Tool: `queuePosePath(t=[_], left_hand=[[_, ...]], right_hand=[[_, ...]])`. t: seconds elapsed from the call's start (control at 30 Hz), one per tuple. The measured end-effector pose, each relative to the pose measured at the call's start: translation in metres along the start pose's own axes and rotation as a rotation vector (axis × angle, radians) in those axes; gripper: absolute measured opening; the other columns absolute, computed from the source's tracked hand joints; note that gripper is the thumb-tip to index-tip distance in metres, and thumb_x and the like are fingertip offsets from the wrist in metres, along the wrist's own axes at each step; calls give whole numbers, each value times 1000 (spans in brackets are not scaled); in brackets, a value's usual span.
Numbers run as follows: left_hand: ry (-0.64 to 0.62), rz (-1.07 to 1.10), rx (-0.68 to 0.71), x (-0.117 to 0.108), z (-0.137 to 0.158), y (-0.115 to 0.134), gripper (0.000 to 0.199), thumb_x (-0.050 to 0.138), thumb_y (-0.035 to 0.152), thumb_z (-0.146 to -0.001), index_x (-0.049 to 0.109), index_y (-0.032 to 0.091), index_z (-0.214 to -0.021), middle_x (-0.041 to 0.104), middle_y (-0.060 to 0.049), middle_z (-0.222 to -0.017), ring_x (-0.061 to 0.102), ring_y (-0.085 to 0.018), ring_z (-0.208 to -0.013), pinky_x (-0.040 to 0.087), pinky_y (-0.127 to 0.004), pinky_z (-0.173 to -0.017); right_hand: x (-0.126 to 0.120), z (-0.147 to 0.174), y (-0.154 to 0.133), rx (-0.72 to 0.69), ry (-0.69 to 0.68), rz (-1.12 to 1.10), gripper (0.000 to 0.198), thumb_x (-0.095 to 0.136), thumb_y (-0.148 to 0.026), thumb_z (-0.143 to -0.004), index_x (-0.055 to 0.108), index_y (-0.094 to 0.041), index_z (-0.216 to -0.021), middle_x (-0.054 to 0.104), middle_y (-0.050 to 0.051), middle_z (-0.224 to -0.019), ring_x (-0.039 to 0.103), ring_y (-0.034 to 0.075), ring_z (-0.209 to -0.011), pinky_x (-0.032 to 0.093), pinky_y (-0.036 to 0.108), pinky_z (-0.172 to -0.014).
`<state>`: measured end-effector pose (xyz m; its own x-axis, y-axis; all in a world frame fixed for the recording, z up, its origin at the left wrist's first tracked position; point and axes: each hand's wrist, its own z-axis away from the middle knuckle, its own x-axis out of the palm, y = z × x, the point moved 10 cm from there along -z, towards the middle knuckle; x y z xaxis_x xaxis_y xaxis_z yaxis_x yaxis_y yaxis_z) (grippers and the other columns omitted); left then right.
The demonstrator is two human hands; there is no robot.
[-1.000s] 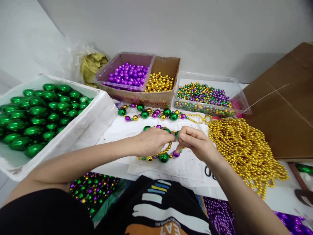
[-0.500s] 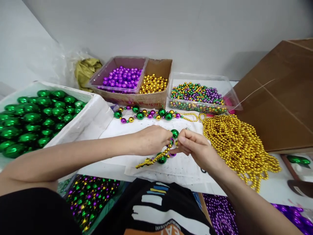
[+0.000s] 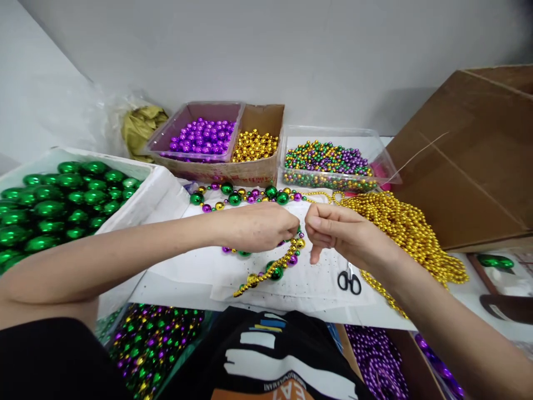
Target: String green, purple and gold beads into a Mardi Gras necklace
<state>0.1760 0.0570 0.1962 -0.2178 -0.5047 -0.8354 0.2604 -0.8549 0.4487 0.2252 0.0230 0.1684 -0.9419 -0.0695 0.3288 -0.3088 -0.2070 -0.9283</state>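
Observation:
My left hand [image 3: 266,226] is closed, palm down, over a bead necklace [image 3: 287,258] of small gold beads with larger green, purple and gold ones. Its lower end trails on the white cloth [image 3: 187,272] toward the front left. Facing it, a small gap away, my right hand [image 3: 335,228] pinches thumb against forefinger. Whatever lies in that pinch is too small to make out. Below my right hand lie black-handled scissors [image 3: 348,282]. Behind my hands, another green, purple and gold bead strand [image 3: 250,195] stretches across the cloth.
A heap of gold bead strands [image 3: 400,228] lies at right, before a tall cardboard box [image 3: 470,155]. At left stands a white box [image 3: 160,186] of large green beads. Along the back are a cardboard box [image 3: 216,171] of purple and gold beads and a clear tray [image 3: 333,130] of mixed beads.
My hands have drawn apart, the right one shifting right and away from the necklace. The large green bead between them no longer shows there. The scissors have come into view.

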Motion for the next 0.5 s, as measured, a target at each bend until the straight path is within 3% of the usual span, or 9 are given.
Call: queuePosePath(t=[0.13, 0.27, 0.4, 0.5], left_hand=[[1, -238, -119, 6, 7, -2, 20, 46, 12, -85, 66, 14, -83, 61, -6, -67, 45, -13, -57, 28, -28, -57], [67, -242, -189, 24, 7, -18, 22, 49, 12, -82, 66, 11, -95, 65, -11, -75, 51, -16, -63, 29, -29, -58], [5, -83, -256, 37, 5, -40, 15, 49, 17, -85, 64, 14, -80, 59, -6, -67, 46, -13, -60, 28, -28, -57], [-55, 205, -243, 41, 6, -50, 19, 51, 21, -85, 53, 16, -67, 48, 1, -59, 40, -10, -56, 29, -26, -56]], right_hand=[[-5, -3, 7, 27, 94, -61, 31, 75, -38, -79, 53, -19, -68, 39, -6, -60, 33, 7, -52, 60, 32, -64], [-9, -12, 41, 9, 158, -206, 28, 72, -37, -81, 52, -20, -71, 34, -7, -57, 34, 8, -52, 59, 36, -69], [-13, -16, 56, -121, 274, -155, 30, 70, -38, -82, 51, -20, -69, 34, -7, -56, 33, 8, -51, 54, 29, -62], [-10, -12, 49, -247, 335, -57, 30, 70, -37, -83, 52, -19, -67, 37, -7, -56, 31, 8, -51, 44, 24, -55]])
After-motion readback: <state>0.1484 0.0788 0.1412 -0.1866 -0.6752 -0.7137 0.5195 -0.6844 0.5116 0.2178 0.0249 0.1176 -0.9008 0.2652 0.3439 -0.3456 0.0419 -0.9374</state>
